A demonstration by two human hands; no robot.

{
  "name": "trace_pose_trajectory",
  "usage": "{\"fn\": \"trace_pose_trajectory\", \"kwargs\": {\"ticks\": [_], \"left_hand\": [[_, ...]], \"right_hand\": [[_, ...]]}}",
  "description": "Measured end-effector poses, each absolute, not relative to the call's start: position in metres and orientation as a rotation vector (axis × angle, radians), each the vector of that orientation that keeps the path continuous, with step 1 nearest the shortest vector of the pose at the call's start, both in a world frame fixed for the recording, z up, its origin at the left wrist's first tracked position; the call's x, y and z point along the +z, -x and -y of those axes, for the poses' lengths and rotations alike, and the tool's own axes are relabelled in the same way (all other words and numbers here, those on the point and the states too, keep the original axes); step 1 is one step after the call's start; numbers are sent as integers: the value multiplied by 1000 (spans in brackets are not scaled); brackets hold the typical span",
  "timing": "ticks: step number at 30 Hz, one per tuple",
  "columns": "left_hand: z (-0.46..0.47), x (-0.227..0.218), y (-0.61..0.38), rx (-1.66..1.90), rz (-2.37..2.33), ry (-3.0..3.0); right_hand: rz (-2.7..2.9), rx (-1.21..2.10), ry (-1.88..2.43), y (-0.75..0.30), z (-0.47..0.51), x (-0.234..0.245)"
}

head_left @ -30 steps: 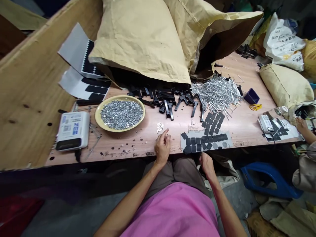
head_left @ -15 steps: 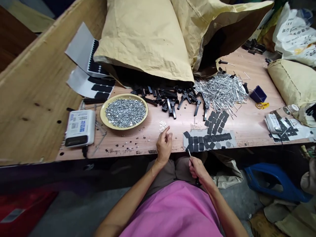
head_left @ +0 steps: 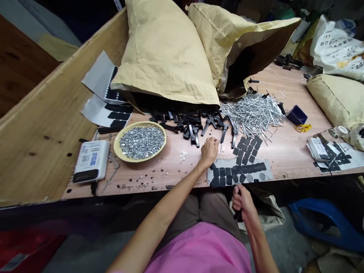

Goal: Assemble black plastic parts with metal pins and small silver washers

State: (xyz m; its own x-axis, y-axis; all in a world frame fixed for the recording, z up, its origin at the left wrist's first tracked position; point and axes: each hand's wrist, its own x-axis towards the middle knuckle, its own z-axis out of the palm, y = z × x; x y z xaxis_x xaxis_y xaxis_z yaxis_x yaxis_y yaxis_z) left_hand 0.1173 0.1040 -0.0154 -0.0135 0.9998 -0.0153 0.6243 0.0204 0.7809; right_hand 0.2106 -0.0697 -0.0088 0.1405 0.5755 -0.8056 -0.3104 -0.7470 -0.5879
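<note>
My left hand (head_left: 209,149) reaches out over the wooden table (head_left: 284,151), fingers curled down on the top just ahead of a grey sheet of black pads (head_left: 237,171) and near the pile of black plastic parts (head_left: 196,123). What its fingertips pinch is hidden. My right hand (head_left: 243,201) hangs below the table's front edge over my lap, closed round a small dark part. A little heap of tiny washers (head_left: 184,154) lies left of my left hand.
A yellow plate of silver nuts (head_left: 140,142) and a white device (head_left: 91,161) sit at the left. A heap of metal pins (head_left: 251,110) and a small blue box (head_left: 296,114) lie at the right. Large paper sacks (head_left: 167,57) fill the back.
My left hand has moved forward and to the right, from the table's edge to the black parts. My right hand has dropped lower, below the sheet of pads.
</note>
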Motion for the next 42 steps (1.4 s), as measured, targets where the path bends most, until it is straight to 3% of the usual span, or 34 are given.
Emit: {"fn": "trace_pose_trajectory", "kwargs": {"ticks": [4,10,15,18,22,25,29,34,42], "left_hand": [[-121,-18,-139,650,-1783,-1702],[-125,-21,-141,715,-1716,-1719],[-103,5,-120,862,-1438,-1264],[-76,20,-99,998,-1083,-945],[-31,23,-66,994,-948,-687],[3,17,-46,989,-978,-710],[40,9,-28,1116,-1024,-725],[68,0,-14,1038,-964,-264],[71,4,7,1025,-929,153]], "right_hand": [[250,1828,1760,-207,75,-14],[263,1849,1707,-213,84,-13],[306,1798,1724,-237,97,-13],[433,1559,1920,-264,114,-24],[828,965,2397,-309,126,-36],[1214,515,2346,-322,113,-29],[1479,468,1969,-279,64,-9],[1841,657,1567,-177,-16,-15],[2184,557,1812,-109,-69,-28]]}}
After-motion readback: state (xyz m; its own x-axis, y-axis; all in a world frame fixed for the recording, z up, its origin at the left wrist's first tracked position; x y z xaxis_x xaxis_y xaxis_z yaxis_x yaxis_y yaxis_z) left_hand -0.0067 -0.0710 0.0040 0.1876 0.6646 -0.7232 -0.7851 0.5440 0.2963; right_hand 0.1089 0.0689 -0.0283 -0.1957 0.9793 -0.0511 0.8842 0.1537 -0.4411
